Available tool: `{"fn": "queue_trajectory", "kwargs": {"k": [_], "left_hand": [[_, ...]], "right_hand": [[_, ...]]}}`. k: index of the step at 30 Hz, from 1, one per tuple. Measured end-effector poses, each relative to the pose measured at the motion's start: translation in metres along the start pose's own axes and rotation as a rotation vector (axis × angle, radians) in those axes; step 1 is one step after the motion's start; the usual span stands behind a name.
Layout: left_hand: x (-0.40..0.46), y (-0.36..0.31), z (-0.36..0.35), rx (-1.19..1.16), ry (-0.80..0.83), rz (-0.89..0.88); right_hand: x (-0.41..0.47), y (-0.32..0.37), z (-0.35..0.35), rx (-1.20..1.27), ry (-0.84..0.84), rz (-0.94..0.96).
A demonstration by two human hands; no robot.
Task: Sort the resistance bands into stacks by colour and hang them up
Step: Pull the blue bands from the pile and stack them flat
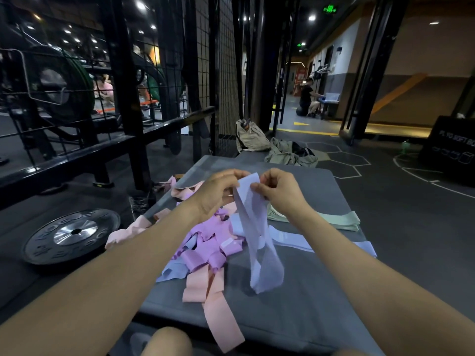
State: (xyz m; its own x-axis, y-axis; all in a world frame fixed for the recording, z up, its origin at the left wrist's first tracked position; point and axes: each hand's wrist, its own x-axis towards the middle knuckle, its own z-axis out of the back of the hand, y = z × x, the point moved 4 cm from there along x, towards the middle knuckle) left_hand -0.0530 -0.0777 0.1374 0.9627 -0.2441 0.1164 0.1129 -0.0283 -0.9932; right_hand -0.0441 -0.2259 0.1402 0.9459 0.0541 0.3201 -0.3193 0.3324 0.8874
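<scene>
My left hand (pixel 218 194) and my right hand (pixel 280 194) both pinch the top of a pale blue resistance band (pixel 259 250), which hangs as a loop above the grey mat (pixel 308 304). Under my left forearm lies a mixed heap of purple bands (pixel 208 242), pink bands (pixel 218 304) and more pale blue ones. A flat stack of light green bands (pixel 334 219) rests to the right of my right hand. Another pale blue band (pixel 295 238) lies flat behind the hanging loop.
A black weight plate (pixel 72 235) lies on the floor at the left. A black rack and wire grid (pixel 154 98) stand behind it. Bags and clothing (pixel 282 150) sit beyond the mat. A black plyo box (pixel 449 150) stands at the right. People are far back.
</scene>
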Motion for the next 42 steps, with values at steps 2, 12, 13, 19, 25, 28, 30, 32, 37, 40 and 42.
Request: {"fn": "queue_trajectory", "kwargs": {"k": [2, 12, 13, 19, 25, 28, 30, 32, 37, 40, 42], "left_hand": [[0.0, 0.004, -0.004, 0.087, -0.039, -0.023], [0.007, 0.015, 0.01, 0.074, -0.394, -0.156], [0.007, 0.017, 0.016, 0.034, -0.438, -0.139], [0.005, 0.039, 0.052, -0.026, -0.661, -0.09], [0.013, 0.076, 0.066, -0.03, -0.714, 0.023], [0.01, 0.079, 0.074, -0.003, -0.82, 0.045], [0.008, 0.079, 0.077, -0.016, -0.856, 0.041], [0.007, 0.082, 0.076, -0.081, -0.852, 0.062], [0.004, 0.093, 0.071, 0.006, -0.835, 0.133], [-0.001, 0.099, 0.076, 0.078, -0.821, 0.148], [-0.006, 0.104, 0.082, 0.092, -0.803, 0.156]], "right_hand": [[-0.001, -0.001, 0.002, -0.007, -0.008, 0.011], [-0.04, -0.036, -0.016, -0.217, 0.365, -0.129], [-0.043, -0.046, -0.017, -0.276, 0.395, -0.155], [-0.05, -0.097, 0.009, -0.659, 0.441, -0.291], [-0.054, -0.11, 0.033, -0.839, 0.435, -0.246], [-0.057, -0.117, 0.044, -0.741, 0.466, -0.224], [-0.064, -0.122, 0.053, -0.67, 0.49, -0.24], [-0.068, -0.128, 0.055, -0.647, 0.491, -0.253], [-0.064, -0.135, 0.025, -0.628, 0.474, -0.215], [-0.062, -0.137, -0.006, -0.662, 0.531, -0.186], [-0.061, -0.142, -0.027, -0.679, 0.536, -0.194]]}}
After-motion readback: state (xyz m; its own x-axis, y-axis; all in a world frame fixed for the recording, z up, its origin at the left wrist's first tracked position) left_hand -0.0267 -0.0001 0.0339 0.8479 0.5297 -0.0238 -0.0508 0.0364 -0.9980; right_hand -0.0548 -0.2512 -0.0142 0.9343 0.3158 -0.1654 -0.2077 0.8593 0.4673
